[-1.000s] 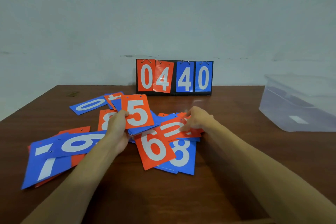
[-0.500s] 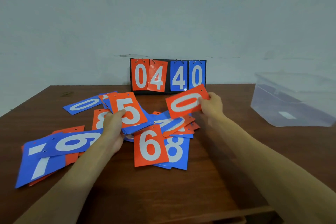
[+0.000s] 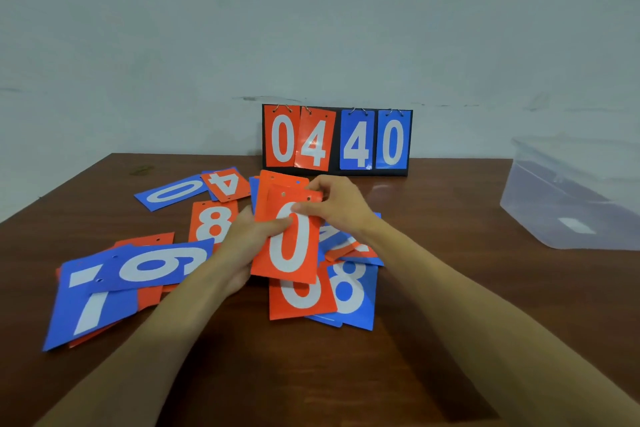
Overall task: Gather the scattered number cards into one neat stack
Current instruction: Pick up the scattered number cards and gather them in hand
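Note:
Orange and blue number cards lie scattered over the brown table (image 3: pixel 433 288). My left hand (image 3: pixel 242 246) grips a small stack of cards above the middle of the table, thumb across its front. An orange 0 card (image 3: pixel 291 253) sits on top of that stack, and my right hand (image 3: pixel 332 208) pinches its upper edge. Loose on the table are a blue 0 (image 3: pixel 169 192), an orange 4 (image 3: pixel 227 184), an orange 8 (image 3: pixel 213 224), a blue 9 (image 3: pixel 156 265) over a blue 7 (image 3: pixel 90 308), and an orange 6 (image 3: pixel 301 302) beside a blue 8 (image 3: pixel 353 291).
A black flip scoreboard (image 3: pixel 337 140) reading 0 4 4 0 stands at the table's back edge against the wall. A clear plastic box (image 3: pixel 571 198) sits at the right side of the table.
My right hand lifted an orange 0 card from the pile and brought it left onto the stack in my left hand, covering the orange 5.

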{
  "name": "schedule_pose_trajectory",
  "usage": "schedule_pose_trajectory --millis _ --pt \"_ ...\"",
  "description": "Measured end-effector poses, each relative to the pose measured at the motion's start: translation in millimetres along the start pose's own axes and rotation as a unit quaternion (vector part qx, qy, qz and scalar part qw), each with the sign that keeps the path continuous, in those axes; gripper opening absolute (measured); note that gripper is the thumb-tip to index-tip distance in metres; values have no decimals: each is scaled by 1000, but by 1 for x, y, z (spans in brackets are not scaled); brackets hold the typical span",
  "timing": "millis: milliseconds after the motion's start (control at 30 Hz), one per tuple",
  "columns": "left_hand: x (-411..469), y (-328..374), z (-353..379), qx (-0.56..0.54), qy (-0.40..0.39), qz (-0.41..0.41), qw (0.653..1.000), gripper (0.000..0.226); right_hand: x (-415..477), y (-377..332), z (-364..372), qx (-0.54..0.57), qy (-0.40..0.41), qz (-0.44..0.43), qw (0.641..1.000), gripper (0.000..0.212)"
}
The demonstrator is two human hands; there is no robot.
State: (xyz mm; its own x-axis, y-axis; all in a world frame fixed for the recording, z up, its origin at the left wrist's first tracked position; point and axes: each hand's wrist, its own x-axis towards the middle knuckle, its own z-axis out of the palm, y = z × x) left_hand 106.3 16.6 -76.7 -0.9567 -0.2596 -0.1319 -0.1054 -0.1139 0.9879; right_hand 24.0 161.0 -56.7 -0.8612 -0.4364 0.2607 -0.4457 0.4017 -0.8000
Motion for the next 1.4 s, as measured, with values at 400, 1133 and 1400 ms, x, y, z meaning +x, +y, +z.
schedule_pose_trajectory --millis 400,1133,1400 --pt "20 3 -29 -169 199 12 965 42 -14 10 -3 -257 -188 43 947 53" --pt "2 1 -1 -29 17 12 999 42 -2 2 -12 44 26 42 998 18" --pt "12 -4 -7 -77 93 11 993 45 2 33 -25 -217 25 173 960 55"
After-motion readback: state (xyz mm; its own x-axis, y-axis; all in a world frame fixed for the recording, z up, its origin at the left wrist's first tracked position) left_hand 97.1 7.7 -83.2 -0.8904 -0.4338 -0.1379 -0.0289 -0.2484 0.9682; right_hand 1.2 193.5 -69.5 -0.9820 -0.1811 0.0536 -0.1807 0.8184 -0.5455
